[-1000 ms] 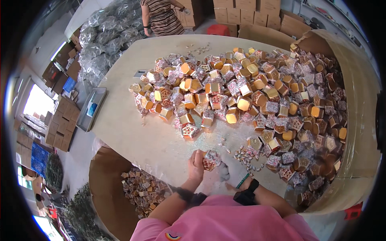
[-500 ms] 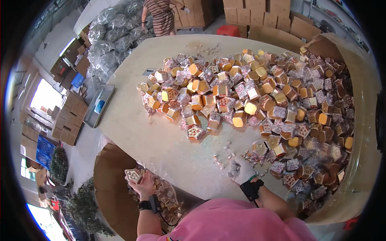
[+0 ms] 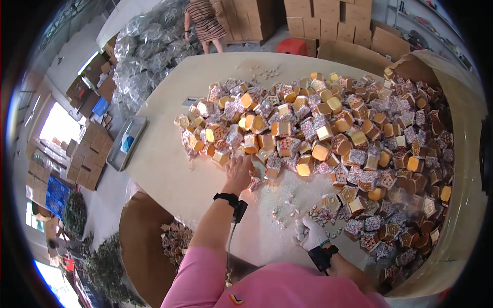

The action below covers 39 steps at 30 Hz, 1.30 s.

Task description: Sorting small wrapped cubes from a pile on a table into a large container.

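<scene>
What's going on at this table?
Someone in a pink top is handling small house-shaped ornaments heaped on a table. The bare left hand is at the heap's near edge; its grip is hidden. The gloved right hand is beside loose small bits. More ornaments lie in a cardboard box at the table's left.

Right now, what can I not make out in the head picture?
Head view:
Left hand: grip hidden by its own back.
Gloved right hand: palm mostly hidden by its back.
Co-worker: head cut off by the upper edge.
Lower-left carton: partly hidden by the left sleeve.
</scene>
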Each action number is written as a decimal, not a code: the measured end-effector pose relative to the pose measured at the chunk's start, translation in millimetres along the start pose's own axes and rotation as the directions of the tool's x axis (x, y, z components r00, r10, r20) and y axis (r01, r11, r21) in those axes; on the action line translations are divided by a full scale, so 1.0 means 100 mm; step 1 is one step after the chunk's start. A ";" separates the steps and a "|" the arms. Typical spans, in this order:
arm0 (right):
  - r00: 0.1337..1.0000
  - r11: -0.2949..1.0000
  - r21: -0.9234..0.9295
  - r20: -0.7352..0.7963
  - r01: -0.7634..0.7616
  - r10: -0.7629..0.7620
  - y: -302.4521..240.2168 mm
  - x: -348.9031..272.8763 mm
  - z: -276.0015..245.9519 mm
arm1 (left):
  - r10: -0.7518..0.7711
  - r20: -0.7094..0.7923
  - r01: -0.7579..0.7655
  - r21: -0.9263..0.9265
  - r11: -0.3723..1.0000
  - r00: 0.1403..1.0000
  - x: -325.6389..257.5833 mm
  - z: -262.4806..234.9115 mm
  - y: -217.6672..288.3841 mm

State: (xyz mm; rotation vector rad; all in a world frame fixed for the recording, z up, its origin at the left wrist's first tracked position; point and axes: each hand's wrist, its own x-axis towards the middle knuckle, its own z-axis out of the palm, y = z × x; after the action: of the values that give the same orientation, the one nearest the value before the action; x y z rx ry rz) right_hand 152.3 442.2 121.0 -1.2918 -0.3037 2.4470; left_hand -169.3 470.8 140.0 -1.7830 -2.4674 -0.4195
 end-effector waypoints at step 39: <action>0.971 0.934 -0.307 0.207 0.182 -0.121 -0.02 -0.48 0.64 | -0.458 0.510 0.341 -0.849 -0.403 0.728 -1.45 0.10 1.06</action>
State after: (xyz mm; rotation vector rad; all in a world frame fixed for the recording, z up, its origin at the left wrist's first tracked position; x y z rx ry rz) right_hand 124.7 423.0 193.4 -1.1104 -0.8557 2.4560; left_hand -20.9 370.2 118.4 -0.1903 -2.4550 -3.2108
